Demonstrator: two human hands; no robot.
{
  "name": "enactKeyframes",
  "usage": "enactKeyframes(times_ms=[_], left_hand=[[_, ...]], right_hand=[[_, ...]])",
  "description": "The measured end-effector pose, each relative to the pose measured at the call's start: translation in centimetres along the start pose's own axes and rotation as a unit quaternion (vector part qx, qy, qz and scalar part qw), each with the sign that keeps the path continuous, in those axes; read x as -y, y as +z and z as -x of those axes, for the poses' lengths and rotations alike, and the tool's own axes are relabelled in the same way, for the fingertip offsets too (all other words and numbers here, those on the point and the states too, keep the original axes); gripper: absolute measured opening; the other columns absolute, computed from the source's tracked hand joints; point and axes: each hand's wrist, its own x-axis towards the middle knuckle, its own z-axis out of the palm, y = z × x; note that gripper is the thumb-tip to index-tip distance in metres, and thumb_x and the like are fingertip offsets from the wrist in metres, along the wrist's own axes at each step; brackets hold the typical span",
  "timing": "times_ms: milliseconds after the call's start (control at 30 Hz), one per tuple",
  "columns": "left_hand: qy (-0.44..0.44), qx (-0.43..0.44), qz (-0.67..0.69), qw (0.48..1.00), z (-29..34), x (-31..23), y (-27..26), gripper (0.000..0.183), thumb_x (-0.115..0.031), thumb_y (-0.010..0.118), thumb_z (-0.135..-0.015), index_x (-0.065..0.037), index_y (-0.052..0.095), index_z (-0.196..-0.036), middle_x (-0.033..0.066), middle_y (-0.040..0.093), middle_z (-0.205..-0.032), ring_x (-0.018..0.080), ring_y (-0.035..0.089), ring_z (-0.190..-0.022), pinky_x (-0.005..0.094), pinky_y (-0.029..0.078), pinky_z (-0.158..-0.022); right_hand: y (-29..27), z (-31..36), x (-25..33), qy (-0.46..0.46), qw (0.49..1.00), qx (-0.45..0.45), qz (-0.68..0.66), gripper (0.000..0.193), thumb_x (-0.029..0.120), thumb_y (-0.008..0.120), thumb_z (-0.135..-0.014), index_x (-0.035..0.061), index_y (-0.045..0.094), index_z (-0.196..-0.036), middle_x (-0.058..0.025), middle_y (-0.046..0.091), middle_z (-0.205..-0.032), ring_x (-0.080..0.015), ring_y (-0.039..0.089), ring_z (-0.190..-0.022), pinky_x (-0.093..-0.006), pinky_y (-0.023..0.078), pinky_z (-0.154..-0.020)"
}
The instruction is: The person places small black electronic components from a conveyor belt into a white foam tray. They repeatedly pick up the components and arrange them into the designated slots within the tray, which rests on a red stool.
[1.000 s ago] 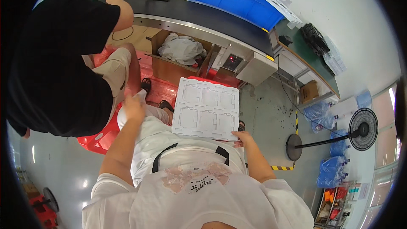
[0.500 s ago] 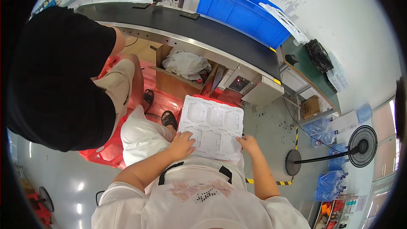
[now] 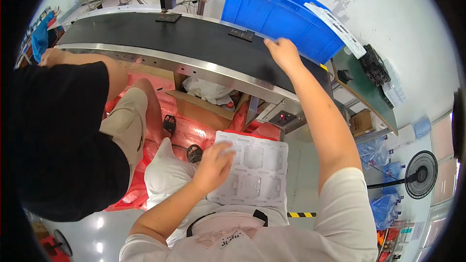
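My left hand (image 3: pixel 213 166) hovers over the left part of a white moulded plastic tray (image 3: pixel 252 191) with several recessed compartments. Its fingers are apart, slightly blurred, and hold nothing. The tray rests at my lap, with a red edge showing behind it. My right hand (image 3: pixel 284 54) is stretched out over the black conveyor belt (image 3: pixel 194 36), in front of the blue bin. Its fingers point left, somewhat apart, and nothing shows in them. Just left of the fingertips, a flat black piece (image 3: pixel 241 34) lies on the belt. A second flat black piece (image 3: pixel 168 17) lies further left.
A blue bin (image 3: pixel 272 12) stands behind the belt, white trays leaning at its right. Under the belt is an open cardboard box (image 3: pixel 204 111) with plastic bags. A co-worker in a black shirt (image 3: pixel 68 140) sits close at left. A standing fan (image 3: pixel 421 174) is at right.
My right hand has left the tray's right edge and reached forward over the belt. My left hand has lifted off the tray. The black pieces show further along the belt.
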Motion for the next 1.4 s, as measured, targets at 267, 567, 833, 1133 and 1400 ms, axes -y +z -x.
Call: enactKeyframes(times_ms=[267, 567, 833, 1133, 1400], left_hand=[[0.07, -0.216, -0.074, 0.971, -16.2, 1.4, -7.2, 0.019, -0.001, 0.054, -0.082, -0.003, 0.06, -0.099, 0.0149, 0.054, -0.111, 0.0311, 0.051, -0.104, 0.0392, 0.039, -0.089], [0.057, -0.088, -0.564, 0.819, -31.3, 18.1, -8.0, 0.065, -0.028, 0.069, -0.072, -0.013, 0.046, -0.131, 0.013, 0.036, -0.14, 0.0323, 0.033, -0.129, 0.0443, 0.029, -0.105], [-0.157, 0.311, -0.351, 0.869, -36.7, 16.6, -6.2, 0.068, 0.006, 0.041, -0.077, -0.023, 0.036, -0.138, 0.0128, 0.036, -0.141, 0.0316, 0.037, -0.128, 0.0347, 0.032, -0.105], [0.01, 0.211, -0.402, 0.891, -38.2, 12.4, -2.7, 0.048, -0.024, 0.07, -0.069, -0.006, 0.056, -0.111, 0.0173, 0.057, -0.108, 0.0335, 0.047, -0.107, 0.0421, 0.038, -0.091], [0.04, -0.039, -0.145, 0.988, -30.4, 3.4, -5.6, 0.021, -0.013, 0.062, -0.077, -0.003, 0.062, -0.096, 0.0151, 0.064, -0.084, 0.0317, 0.061, -0.08, 0.0406, 0.047, -0.071]], right_hand=[[5.2, -5.2, 3.5, 0.177, 0.967, 0.046, 0.176, 0.06, 0.055, 0.049, -0.083, 0.0058, 0.059, -0.115, -0.0175, 0.047, -0.122, -0.0328, 0.045, -0.113, -0.0463, 0.045, -0.077], [4.3, -4.6, -1.3, 0.279, 0.956, -0.062, 0.064, 0.067, 0.048, 0.072, -0.07, 0.0012, 0.057, -0.115, -0.0181, 0.052, -0.12, -0.0312, 0.047, -0.113, -0.0403, 0.042, -0.089], [1.7, -7.2, -8.0, 0.219, 0.964, 0.093, 0.118, 0.067, 0.055, 0.075, -0.061, 0.0123, 0.063, -0.112, -0.0123, 0.061, -0.114, -0.0289, 0.059, -0.106, -0.0384, 0.044, -0.088], [-1.8, -1.9, -11.0, 0.15, 0.944, -0.038, -0.291, 0.027, 0.0, 0.058, -0.077, 0.0001, 0.058, -0.103, -0.0113, 0.061, -0.081, -0.0195, 0.058, -0.067, -0.0276, 0.048, -0.06], [-1.9, 14.8, -4.8, -0.073, 0.86, 0.307, -0.402, 0.037, 0.004, 0.063, -0.075, 0.0053, 0.06, -0.112, -0.0039, 0.062, -0.105, -0.0136, 0.058, -0.087, -0.0286, 0.046, -0.082]])
